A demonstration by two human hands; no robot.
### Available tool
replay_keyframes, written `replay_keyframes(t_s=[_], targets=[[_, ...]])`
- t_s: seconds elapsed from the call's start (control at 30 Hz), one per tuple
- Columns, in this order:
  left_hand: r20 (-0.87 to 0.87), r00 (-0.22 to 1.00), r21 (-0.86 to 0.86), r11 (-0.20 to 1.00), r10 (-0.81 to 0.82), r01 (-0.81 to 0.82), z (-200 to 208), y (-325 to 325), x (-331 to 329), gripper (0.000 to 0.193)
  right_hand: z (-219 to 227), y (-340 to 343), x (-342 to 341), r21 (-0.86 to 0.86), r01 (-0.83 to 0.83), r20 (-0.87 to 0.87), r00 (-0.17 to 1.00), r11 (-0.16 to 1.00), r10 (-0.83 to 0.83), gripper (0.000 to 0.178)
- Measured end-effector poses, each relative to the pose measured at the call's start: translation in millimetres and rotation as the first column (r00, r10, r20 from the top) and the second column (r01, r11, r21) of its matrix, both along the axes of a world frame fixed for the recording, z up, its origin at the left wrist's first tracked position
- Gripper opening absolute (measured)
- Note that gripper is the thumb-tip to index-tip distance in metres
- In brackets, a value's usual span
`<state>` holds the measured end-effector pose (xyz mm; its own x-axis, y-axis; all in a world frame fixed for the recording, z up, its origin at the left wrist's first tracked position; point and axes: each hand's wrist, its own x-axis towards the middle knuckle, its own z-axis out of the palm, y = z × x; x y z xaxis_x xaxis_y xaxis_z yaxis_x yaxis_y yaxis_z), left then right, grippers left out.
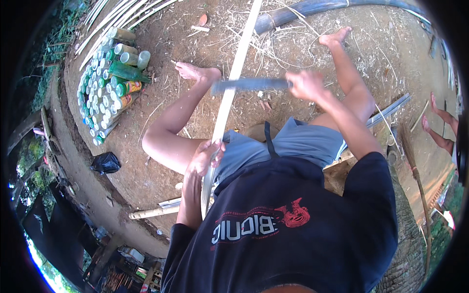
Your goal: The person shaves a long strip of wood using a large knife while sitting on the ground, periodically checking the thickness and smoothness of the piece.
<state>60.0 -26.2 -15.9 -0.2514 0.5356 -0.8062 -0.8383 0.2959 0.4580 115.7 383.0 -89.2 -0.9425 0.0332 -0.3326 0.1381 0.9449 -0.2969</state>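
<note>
A long pale strip of split bamboo [239, 57] slants from the top edge, between my spread legs, down to my left side. My left hand [207, 157] is closed round its lower part, beside my left thigh. In my right hand [308, 85] is the handle of a long-bladed knife [256, 84]. Its blade lies crosswise over the strip, tip to the left, a little smeared by motion. Whether the edge bites into the bamboo or only rests against it, I cannot tell. Most of the knife handle is hidden in my fist.
Several glass bottles and jars [128, 72] are heaped at the left, near a black plastic bag [105, 163]. Thin bamboo strips [110, 31] lie at the far left. A dark bamboo pole [312, 10] lies ahead among shavings. At right are a broom [408, 146] and another person's legs [442, 117].
</note>
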Motion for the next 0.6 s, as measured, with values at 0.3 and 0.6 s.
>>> replay_keyframes(t_s=[0.3,0.6], targets=[[-0.064,0.996,-0.124,0.991,-0.057,0.049,19.2,-37.7,11.8,0.030,11.7,-2.2,-32.0,0.089,-0.093,0.108,0.991,0.992,0.083,0.021],[-0.053,0.996,-0.122,0.990,-0.076,0.069,36.6,-72.9,16.5,0.032,-16.0,18.0,-47.0,-0.024,-0.011,-0.057,0.998,1.000,0.010,0.011]])
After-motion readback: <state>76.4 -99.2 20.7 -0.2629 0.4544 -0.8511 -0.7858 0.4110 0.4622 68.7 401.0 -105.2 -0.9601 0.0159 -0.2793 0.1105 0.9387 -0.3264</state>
